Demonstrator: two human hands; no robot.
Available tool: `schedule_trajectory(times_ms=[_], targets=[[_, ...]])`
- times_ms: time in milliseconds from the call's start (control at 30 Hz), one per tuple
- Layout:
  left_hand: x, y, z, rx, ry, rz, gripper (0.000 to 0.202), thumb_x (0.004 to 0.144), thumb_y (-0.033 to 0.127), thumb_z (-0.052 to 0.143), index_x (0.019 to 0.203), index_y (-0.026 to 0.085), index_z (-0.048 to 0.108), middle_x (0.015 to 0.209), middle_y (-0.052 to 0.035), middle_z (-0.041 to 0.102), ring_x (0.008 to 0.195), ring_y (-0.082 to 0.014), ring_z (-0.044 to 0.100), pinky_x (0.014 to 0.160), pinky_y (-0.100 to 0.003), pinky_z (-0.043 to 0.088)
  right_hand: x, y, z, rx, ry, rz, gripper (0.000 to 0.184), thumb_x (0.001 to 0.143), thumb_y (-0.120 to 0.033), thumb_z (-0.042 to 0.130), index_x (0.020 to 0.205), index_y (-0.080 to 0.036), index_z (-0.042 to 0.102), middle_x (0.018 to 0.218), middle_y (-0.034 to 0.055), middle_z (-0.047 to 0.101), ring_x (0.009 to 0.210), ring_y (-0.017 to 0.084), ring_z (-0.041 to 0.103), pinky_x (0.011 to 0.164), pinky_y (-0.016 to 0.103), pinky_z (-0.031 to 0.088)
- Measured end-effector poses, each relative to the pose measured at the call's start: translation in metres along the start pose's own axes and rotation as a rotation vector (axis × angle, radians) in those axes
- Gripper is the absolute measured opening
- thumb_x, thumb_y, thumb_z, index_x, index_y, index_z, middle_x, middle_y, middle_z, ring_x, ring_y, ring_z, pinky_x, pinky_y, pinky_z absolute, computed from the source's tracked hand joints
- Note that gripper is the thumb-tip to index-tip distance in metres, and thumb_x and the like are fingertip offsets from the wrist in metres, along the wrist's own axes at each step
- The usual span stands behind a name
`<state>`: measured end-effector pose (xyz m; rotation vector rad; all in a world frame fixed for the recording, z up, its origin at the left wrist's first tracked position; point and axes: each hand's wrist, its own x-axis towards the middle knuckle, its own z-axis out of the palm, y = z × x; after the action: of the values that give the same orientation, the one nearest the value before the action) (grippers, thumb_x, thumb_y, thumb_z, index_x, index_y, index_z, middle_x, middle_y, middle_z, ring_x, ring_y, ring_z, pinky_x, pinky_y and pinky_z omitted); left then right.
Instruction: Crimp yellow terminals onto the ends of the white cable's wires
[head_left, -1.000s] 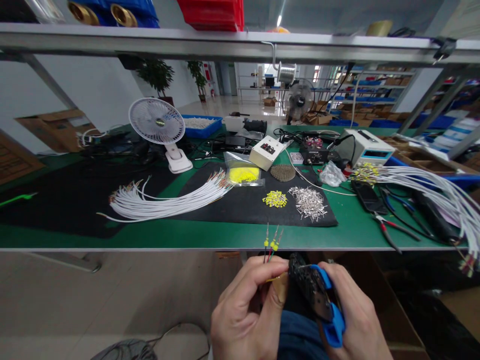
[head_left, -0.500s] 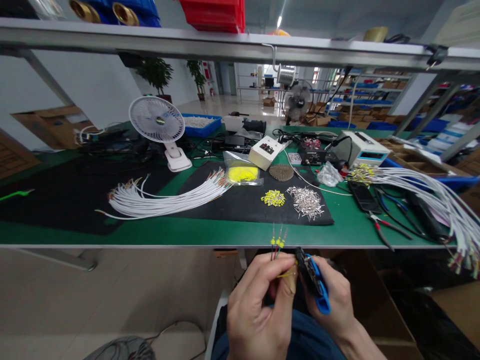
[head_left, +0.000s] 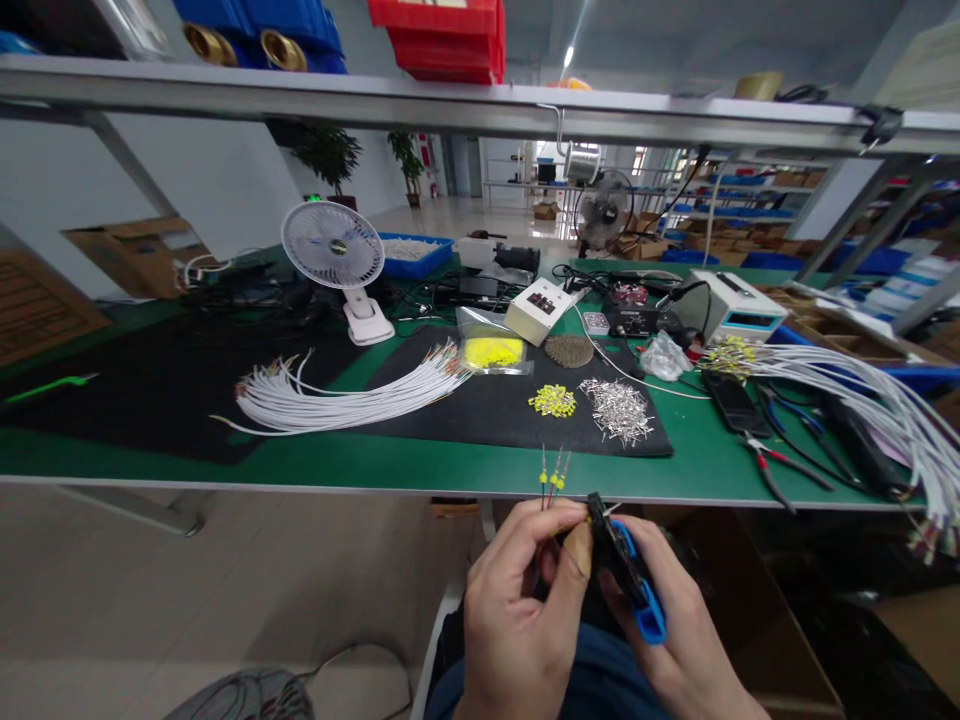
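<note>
My left hand point(head_left: 521, 605) pinches a thin cable whose three bare wire ends point(head_left: 553, 478) stick up, each with a small yellow sleeve. My right hand point(head_left: 679, 620) is wrapped round a black crimping tool with blue handles point(head_left: 628, 575), its head touching the left thumb and the cable. Both hands hang below the front edge of the green bench point(head_left: 420, 465). On the black mat point(head_left: 487, 410) lie a small heap of yellow sleeves point(head_left: 553, 401) and a pile of metal terminals point(head_left: 618, 409).
A bundle of white cables point(head_left: 337, 400) lies left of centre, another bundle point(head_left: 870, 390) at the right. A white desk fan point(head_left: 334, 250), a bag of yellow parts point(head_left: 491, 350), red-handled pliers point(head_left: 780, 465), a phone point(head_left: 731, 400) and a soldering station point(head_left: 731, 305) stand on the bench.
Both hands with the cable and the crimping tool rose slightly toward the bench edge, and the tool head closed in on the left thumb. The view shifted a little to the left.
</note>
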<state>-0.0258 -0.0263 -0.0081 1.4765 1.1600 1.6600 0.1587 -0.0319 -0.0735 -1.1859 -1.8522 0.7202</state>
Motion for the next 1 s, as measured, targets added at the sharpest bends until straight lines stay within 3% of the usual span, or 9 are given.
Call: schedule_trajectory(times_ms=[100, 200, 367, 500, 600, 667, 733, 833, 1000], targets=[[0.0, 0.0, 0.002, -0.017, 0.004, -0.066, 0.01, 0.099, 0.02, 0.069, 0.105, 0.025, 0.075, 0.102, -0.0026, 0.074, 0.092, -0.0158, 0.068, 0.073, -0.02, 0.051, -0.003, -0.007, -0.006, 0.04, -0.056, 0.007, 0.056, 0.102, -0.021, 0.054, 0.155, -0.03, 0.039, 0.156, 0.009, 0.044, 0.144, 0.027, 0.046, 0.12, 0.038, 0.04], [0.001, 0.0, 0.005, -0.031, 0.01, -0.124, 0.008, 0.1, 0.025, 0.068, 0.104, 0.024, 0.075, 0.099, -0.0033, 0.073, 0.087, -0.0155, 0.066, 0.071, -0.02, 0.049, -0.005, -0.011, -0.007, 0.044, -0.068, 0.012, 0.055, 0.105, -0.027, 0.054, 0.157, -0.033, 0.035, 0.159, 0.0061, 0.042, 0.148, 0.024, 0.044, 0.123, 0.032, 0.036], [0.002, -0.001, 0.008, -0.06, 0.021, -0.23, 0.014, 0.101, 0.034, 0.069, 0.102, 0.021, 0.075, 0.096, -0.0045, 0.073, 0.082, -0.0148, 0.064, 0.066, -0.02, 0.047, -0.008, -0.023, -0.011, 0.029, -0.067, 0.008, 0.051, 0.107, -0.033, 0.055, 0.155, -0.039, 0.039, 0.157, 0.0022, 0.047, 0.145, 0.021, 0.048, 0.12, 0.026, 0.039], [0.004, -0.003, 0.005, -0.152, 0.032, -0.357, 0.024, 0.099, 0.042, 0.072, 0.106, 0.019, 0.075, 0.101, -0.0064, 0.075, 0.085, -0.0151, 0.064, 0.063, -0.019, 0.045, -0.005, -0.022, -0.027, -0.022, 0.011, 0.119, 0.048, 0.105, -0.046, 0.057, 0.15, -0.037, 0.046, 0.152, 0.0037, 0.055, 0.137, 0.024, 0.057, 0.114, 0.031, 0.046], [0.006, -0.004, 0.001, -0.215, 0.057, -0.394, 0.026, 0.097, 0.043, 0.074, 0.107, 0.019, 0.075, 0.097, -0.0055, 0.075, 0.078, -0.0125, 0.061, 0.066, -0.019, 0.047, 0.008, 0.008, -0.054, -0.244, 0.173, 0.206, 0.051, 0.101, -0.057, 0.057, 0.147, -0.036, 0.049, 0.139, 0.0048, 0.066, 0.122, 0.025, 0.068, 0.103, 0.033, 0.056], [0.007, -0.006, -0.002, -0.289, 0.049, -0.422, 0.026, 0.097, 0.042, 0.074, 0.108, 0.019, 0.075, 0.096, -0.0049, 0.074, 0.078, -0.0118, 0.06, 0.07, -0.019, 0.049, 0.022, 0.038, -0.076, -0.604, 0.324, 0.246, 0.06, 0.099, -0.069, 0.05, 0.146, -0.033, 0.051, 0.132, 0.0067, 0.069, 0.116, 0.027, 0.071, 0.099, 0.036, 0.058], [0.008, -0.009, -0.003, -0.351, 0.039, -0.426, 0.023, 0.098, 0.04, 0.074, 0.109, 0.02, 0.075, 0.097, -0.0045, 0.074, 0.081, -0.0124, 0.062, 0.075, -0.02, 0.05, 0.038, 0.068, -0.096, -0.767, 0.403, 0.294, 0.075, 0.094, -0.077, 0.048, 0.144, -0.021, 0.055, 0.129, 0.0181, 0.067, 0.121, 0.039, 0.066, 0.102, 0.05, 0.054], [0.009, -0.01, -0.003, -0.356, 0.013, -0.379, 0.016, 0.099, 0.036, 0.073, 0.106, 0.022, 0.076, 0.096, -0.0037, 0.074, 0.086, -0.0138, 0.064, 0.081, -0.023, 0.051, 0.058, 0.102, -0.115, -0.969, 0.412, 0.384, 0.089, 0.09, -0.082, 0.048, 0.14, -0.009, 0.062, 0.112, 0.0305, 0.068, 0.105, 0.055, 0.066, 0.085, 0.066, 0.054], [0.011, -0.006, -0.007, -0.224, 0.0, -0.2, 0.005, 0.098, 0.027, 0.074, 0.098, 0.027, 0.079, 0.096, -0.0006, 0.071, 0.085, -0.013, 0.064, 0.077, -0.021, 0.05, 0.07, 0.128, -0.114, -1.145, 0.376, 0.428, 0.088, 0.09, -0.079, 0.053, 0.131, -0.003, 0.068, 0.102, 0.0359, 0.066, 0.096, 0.06, 0.064, 0.078, 0.068, 0.051]])
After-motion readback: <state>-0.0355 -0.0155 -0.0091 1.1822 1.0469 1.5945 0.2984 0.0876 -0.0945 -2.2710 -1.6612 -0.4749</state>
